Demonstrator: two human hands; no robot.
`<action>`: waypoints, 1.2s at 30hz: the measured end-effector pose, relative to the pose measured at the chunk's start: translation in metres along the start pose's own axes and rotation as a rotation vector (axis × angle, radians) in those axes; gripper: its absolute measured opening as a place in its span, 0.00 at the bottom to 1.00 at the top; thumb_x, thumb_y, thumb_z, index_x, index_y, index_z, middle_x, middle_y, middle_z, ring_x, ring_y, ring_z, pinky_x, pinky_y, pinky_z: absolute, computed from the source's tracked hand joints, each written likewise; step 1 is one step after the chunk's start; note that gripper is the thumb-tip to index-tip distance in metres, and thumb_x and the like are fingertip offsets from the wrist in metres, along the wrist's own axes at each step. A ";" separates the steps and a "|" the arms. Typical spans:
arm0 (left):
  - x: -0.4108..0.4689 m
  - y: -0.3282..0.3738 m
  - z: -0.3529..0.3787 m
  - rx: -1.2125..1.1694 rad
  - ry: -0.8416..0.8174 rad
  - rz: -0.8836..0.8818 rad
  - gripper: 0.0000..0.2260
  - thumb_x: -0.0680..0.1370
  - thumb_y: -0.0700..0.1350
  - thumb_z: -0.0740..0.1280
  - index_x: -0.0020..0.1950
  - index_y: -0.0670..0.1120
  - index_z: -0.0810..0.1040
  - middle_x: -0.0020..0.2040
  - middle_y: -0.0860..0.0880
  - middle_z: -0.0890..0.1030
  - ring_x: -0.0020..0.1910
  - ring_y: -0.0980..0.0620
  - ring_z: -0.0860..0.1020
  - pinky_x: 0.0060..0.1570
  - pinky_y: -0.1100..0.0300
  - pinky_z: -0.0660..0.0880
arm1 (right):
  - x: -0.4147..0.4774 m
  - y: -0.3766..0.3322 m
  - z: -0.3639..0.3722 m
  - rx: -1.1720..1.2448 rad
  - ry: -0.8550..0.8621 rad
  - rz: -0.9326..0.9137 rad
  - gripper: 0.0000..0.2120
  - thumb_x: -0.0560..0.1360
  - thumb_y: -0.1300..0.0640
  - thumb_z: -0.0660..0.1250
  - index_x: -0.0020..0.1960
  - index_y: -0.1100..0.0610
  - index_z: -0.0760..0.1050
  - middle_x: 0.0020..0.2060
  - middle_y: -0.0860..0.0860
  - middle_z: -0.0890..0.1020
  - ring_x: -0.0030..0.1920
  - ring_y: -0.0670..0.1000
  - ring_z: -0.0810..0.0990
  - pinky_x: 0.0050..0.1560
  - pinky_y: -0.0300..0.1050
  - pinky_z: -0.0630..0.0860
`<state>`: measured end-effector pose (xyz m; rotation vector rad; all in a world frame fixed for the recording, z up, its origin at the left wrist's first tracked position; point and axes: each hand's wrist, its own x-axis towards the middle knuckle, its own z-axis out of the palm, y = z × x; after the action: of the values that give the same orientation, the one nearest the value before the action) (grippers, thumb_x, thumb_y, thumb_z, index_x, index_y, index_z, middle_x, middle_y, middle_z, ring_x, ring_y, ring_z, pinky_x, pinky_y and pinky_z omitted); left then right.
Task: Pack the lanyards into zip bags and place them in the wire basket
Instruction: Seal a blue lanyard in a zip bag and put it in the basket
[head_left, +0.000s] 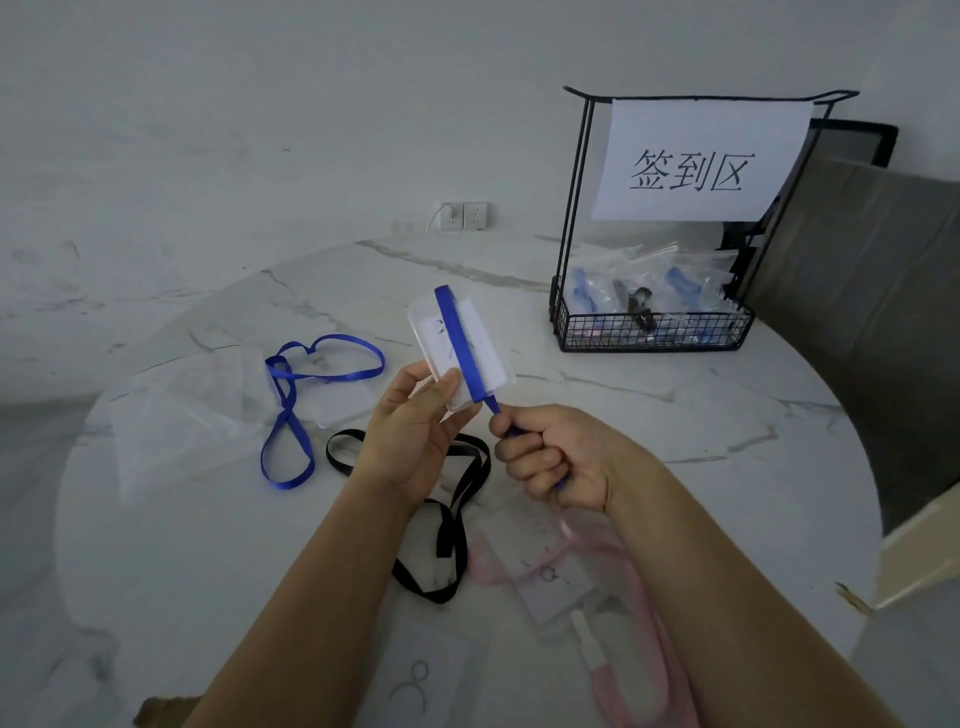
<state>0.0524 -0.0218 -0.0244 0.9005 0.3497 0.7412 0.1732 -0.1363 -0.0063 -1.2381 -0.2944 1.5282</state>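
My left hand (415, 436) grips a clear badge holder (485, 343) above the table, with a blue lanyard strap (460, 348) wound lengthwise round it. My right hand (556, 457) is fisted on the strap's free end just below the holder. A second blue lanyard (291, 410) with its holder lies to the left, beside clear zip bags (176, 415). A black lanyard (452, 525) lies under my forearms. A pink lanyard (597, 587) with its holder lies partly under my right arm. The black wire basket (649, 327) at the back right holds several filled bags.
The round white marble table (727, 441) carries everything. A paper sign (696, 161) hangs on the basket's tall frame. Another clear badge holder (421, 675) lies at the near edge. Cardboard (883, 291) leans at the right. Wall sockets (462, 215) sit behind.
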 end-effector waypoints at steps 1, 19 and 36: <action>0.000 -0.001 0.000 -0.003 0.018 0.004 0.04 0.80 0.37 0.65 0.49 0.45 0.75 0.48 0.45 0.83 0.46 0.50 0.82 0.47 0.57 0.80 | -0.002 0.001 0.001 -0.042 0.018 -0.018 0.15 0.84 0.53 0.57 0.40 0.53 0.70 0.25 0.45 0.60 0.19 0.40 0.57 0.16 0.30 0.52; 0.007 -0.005 -0.004 0.445 0.394 0.127 0.08 0.77 0.40 0.71 0.48 0.44 0.71 0.40 0.41 0.82 0.43 0.42 0.83 0.54 0.43 0.80 | -0.006 0.008 -0.008 -1.136 0.462 -1.092 0.10 0.80 0.58 0.68 0.59 0.54 0.83 0.42 0.43 0.81 0.42 0.41 0.83 0.47 0.30 0.76; -0.020 -0.013 0.022 0.596 -0.123 -0.028 0.04 0.80 0.34 0.64 0.54 0.42 0.74 0.41 0.44 0.86 0.36 0.51 0.83 0.35 0.64 0.77 | 0.003 0.005 -0.016 -0.552 0.845 -1.059 0.09 0.69 0.55 0.80 0.47 0.54 0.84 0.38 0.42 0.84 0.39 0.38 0.82 0.43 0.28 0.77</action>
<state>0.0560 -0.0539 -0.0226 1.4929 0.4842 0.5565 0.1834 -0.1420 -0.0185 -1.6338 -0.6782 -0.0382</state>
